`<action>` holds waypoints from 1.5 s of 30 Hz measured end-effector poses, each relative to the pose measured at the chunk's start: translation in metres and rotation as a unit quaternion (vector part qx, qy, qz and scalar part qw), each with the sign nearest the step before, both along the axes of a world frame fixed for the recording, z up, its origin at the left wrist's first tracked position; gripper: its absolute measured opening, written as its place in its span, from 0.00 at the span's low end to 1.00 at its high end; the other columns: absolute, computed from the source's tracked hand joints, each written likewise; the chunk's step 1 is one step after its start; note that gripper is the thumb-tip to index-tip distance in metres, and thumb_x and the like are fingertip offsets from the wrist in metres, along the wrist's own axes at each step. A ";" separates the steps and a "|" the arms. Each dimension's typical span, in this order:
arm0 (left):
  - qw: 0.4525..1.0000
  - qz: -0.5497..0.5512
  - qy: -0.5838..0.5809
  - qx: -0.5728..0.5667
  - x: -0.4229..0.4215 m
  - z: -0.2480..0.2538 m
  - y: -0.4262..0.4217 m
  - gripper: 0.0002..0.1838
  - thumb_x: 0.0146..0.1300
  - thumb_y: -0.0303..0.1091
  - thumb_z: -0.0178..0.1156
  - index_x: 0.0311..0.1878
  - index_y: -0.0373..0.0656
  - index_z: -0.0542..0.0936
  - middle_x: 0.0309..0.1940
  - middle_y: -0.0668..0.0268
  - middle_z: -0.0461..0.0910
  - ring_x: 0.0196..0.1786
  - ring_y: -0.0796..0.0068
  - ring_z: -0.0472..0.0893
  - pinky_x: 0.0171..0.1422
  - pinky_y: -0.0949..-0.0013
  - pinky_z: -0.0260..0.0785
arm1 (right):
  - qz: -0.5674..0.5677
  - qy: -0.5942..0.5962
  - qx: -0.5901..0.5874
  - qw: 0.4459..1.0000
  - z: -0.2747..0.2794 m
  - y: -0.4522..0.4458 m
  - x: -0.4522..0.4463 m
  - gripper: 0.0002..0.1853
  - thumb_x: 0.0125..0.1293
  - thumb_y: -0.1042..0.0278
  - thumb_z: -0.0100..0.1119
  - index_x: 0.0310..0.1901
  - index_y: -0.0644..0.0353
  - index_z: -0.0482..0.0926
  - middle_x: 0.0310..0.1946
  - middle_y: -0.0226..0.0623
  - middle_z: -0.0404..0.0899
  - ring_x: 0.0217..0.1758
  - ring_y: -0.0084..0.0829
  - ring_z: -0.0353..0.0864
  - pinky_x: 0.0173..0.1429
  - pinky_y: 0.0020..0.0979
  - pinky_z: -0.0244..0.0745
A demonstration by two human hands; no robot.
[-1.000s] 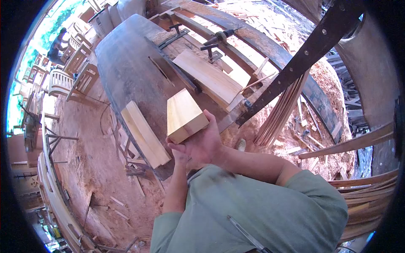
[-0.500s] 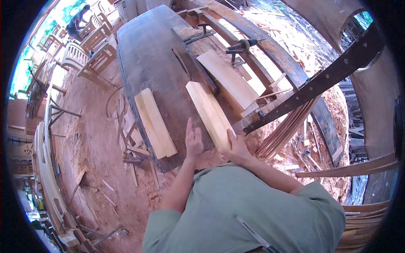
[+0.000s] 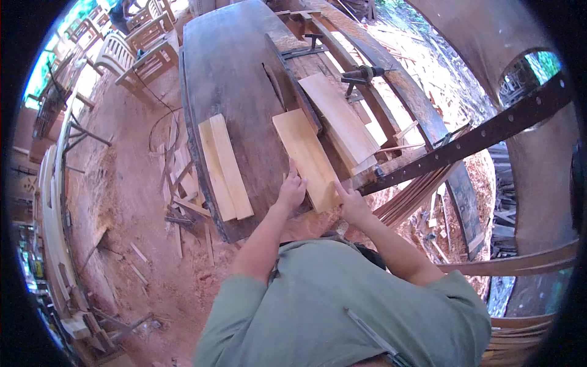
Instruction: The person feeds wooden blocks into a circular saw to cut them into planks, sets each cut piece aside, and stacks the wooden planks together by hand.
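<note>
A pale wooden board (image 3: 307, 153) lies lengthwise over the dark work surface (image 3: 235, 67), its near end between my hands. At the board's left edge is my left hand (image 3: 292, 188), index finger stretched along it and the other fingers bent against the wood. My right hand (image 3: 352, 200) grips the opposite edge near the same end, its index finger pointing forward. To the left rest two pale wooden pieces (image 3: 225, 168), side by side and touching. Another pale board (image 3: 339, 119) sits to the right, beyond a dark upright strip.
A clamp-like metal tool (image 3: 364, 74) is on the frame at the right. A long dark perforated bar (image 3: 471, 131) slants across the right side. Wooden chairs (image 3: 150, 61) stand at back left, near a person partly in view. Wood scraps (image 3: 183, 177) litter the dusty floor.
The board has turned so that its broad face shows more. My left hand has moved from beside it to its left edge. My right hand has shifted along the right edge.
</note>
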State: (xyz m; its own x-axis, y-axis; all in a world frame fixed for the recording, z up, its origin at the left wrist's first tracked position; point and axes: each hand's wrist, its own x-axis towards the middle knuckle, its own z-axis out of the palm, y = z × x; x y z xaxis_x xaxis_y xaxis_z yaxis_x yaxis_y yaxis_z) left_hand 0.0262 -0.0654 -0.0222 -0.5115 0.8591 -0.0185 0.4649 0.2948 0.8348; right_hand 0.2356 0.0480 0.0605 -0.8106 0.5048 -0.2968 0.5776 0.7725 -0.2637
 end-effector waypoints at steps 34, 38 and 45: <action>0.999 0.016 0.014 -0.037 -0.059 0.024 0.037 0.15 0.68 0.37 0.54 0.44 0.37 0.85 0.78 0.47 0.42 0.77 0.50 0.55 0.80 0.43 0.36 | 0.130 -0.027 -0.012 0.991 0.003 0.056 -0.084 0.36 0.61 0.75 0.47 0.72 0.74 0.50 0.32 0.60 0.80 0.38 0.57 0.81 0.46 0.52 0.74; 0.998 0.023 0.020 -0.054 -0.075 0.008 0.049 0.17 0.70 0.40 0.51 0.41 0.39 0.86 0.79 0.48 0.40 0.80 0.55 0.48 0.81 0.48 0.39 | 0.145 -0.020 -0.002 0.989 -0.004 0.067 -0.099 0.38 0.59 0.77 0.48 0.72 0.74 0.49 0.33 0.60 0.80 0.39 0.57 0.81 0.46 0.52 0.74; 0.994 0.031 0.047 -0.096 -0.105 0.025 0.065 0.18 0.70 0.41 0.50 0.43 0.40 0.87 0.79 0.51 0.40 0.80 0.59 0.48 0.81 0.44 0.38 | 0.126 -0.071 0.018 0.989 0.014 0.072 -0.138 0.39 0.57 0.78 0.49 0.71 0.77 0.49 0.34 0.61 0.81 0.41 0.56 0.82 0.49 0.50 0.76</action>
State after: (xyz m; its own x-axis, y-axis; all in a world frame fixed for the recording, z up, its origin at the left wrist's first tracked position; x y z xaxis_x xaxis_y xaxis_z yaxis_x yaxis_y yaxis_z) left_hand -0.0792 -0.0009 0.0026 -0.5706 0.8111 -0.1288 0.5139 0.4750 0.7143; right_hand 0.0976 0.1198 0.0740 -0.8638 0.3036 -0.4021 0.3942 0.9042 -0.1641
